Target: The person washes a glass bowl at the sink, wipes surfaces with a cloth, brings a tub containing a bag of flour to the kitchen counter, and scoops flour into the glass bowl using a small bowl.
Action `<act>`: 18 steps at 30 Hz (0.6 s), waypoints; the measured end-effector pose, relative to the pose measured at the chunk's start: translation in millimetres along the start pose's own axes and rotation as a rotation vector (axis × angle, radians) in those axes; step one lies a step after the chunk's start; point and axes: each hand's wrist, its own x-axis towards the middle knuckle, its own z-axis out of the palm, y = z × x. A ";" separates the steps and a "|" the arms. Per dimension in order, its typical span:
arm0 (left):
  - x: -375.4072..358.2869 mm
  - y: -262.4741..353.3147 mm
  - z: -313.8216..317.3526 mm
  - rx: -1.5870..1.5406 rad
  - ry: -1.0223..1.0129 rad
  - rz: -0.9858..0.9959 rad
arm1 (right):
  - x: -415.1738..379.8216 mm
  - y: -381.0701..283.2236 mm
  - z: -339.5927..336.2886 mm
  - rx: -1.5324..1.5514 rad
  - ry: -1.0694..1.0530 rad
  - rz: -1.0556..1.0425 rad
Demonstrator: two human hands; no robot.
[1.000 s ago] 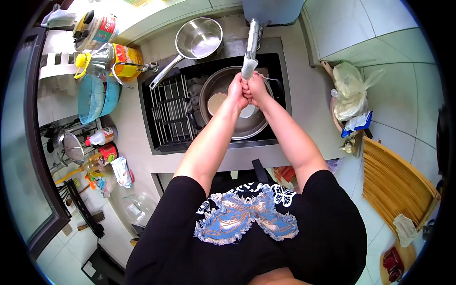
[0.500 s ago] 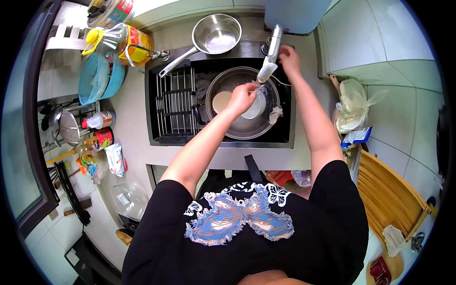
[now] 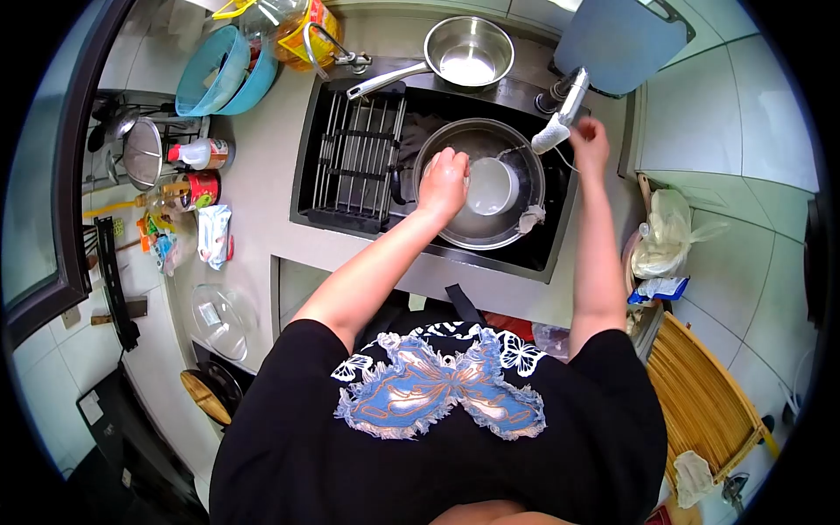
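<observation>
My left hand [image 3: 444, 185] is over the left part of a steel basin [image 3: 516, 229] in the black sink, its fingers closed; what they hold, if anything, is hidden. Inside the basin, just right of that hand, sits a white bowl [image 3: 493, 186]. A crumpled cloth [image 3: 530, 219] hangs on the basin's right rim. To the right of the faucet [image 3: 570, 101], with its wrapped spout, my right hand [image 3: 591, 144] is raised with bent fingers, partly smeared by motion.
A steel saucepan [image 3: 470, 52] stands behind the sink. The drying rack [image 3: 354, 162] covers the sink's left side. Blue baskets [image 3: 214, 74], an oil bottle [image 3: 302, 31] and a spray bottle [image 3: 203, 154] are at the left. A blue-grey container [image 3: 612, 44] is behind the faucet.
The view has shifted. My left hand has moved from near the faucet spout to the basin's left part, over where a second round item showed. My right hand remains beside the faucet, slightly lower.
</observation>
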 end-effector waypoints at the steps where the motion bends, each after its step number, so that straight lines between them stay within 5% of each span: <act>1: 1.7 0.8 -2.1 0.010 0.036 0.033 | -25.3 -0.8 4.3 -0.168 0.012 -0.103; 2: 2.5 -2.9 -0.3 0.009 0.043 0.028 | -50.4 2.1 11.7 -0.336 0.025 -0.206; 5: 7.6 -16.9 7.7 -0.040 -0.172 0.069 | -108.0 10.6 35.6 -0.207 -0.146 -0.256; 7: 12.3 -19.9 9.9 0.023 -0.623 -0.091 | -133.7 11.4 49.9 -0.214 -0.334 -0.241; 8: 3.3 -15.6 10.8 0.021 -0.617 -0.100 | -143.3 12.2 55.3 -0.247 -0.427 -0.245; 9: -11.4 -7.1 11.2 0.133 -0.609 -0.133 | -146.1 7.0 54.8 -0.291 -0.734 -0.063; 11: -13.8 4.3 -2.2 0.216 -0.789 -0.220 | -162.3 -2.2 55.8 -0.271 -0.749 -0.169; 12: -17.2 5.0 -3.9 0.213 -0.776 -0.242 | -168.1 -12.9 57.5 -0.242 -0.757 -0.267; 13: -21.4 7.7 -4.4 0.116 -0.649 -0.203 | -162.2 -23.1 50.8 -0.301 -0.947 -0.119; 14: -24.1 9.2 -4.9 0.024 -0.520 -0.163 | -161.4 -36.2 45.1 -0.303 -0.922 -0.147; 16: -23.1 20.0 -18.7 -0.078 -0.423 -0.147 | -154.9 -65.3 34.2 -0.089 -0.994 0.078; 18: -23.5 19.5 -27.7 -0.331 -0.245 -0.047 | -144.9 -66.9 33.5 0.217 -0.997 0.008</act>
